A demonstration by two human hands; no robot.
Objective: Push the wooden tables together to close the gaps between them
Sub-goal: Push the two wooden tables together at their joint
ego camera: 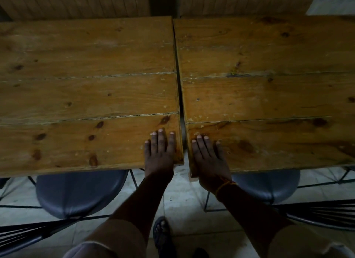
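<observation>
Two plank-topped wooden tables stand side by side. The left table (82, 96) and the right table (269, 92) are split by a narrow dark gap that is thin at the far end and wider toward me. My left hand (160, 154) lies on the near right corner of the left table, fingers on top, thumb hidden below the edge. My right hand (208, 157) lies on the near left corner of the right table, fingers spread on top, thumb at the corner's edge.
A round grey-seated chair (76, 194) is tucked under the left table and another chair (269, 186) under the right, both on thin black metal frames. A wood-panelled wall (76, 2) runs behind the tables. My sandalled foot (162, 232) stands on pale floor tiles.
</observation>
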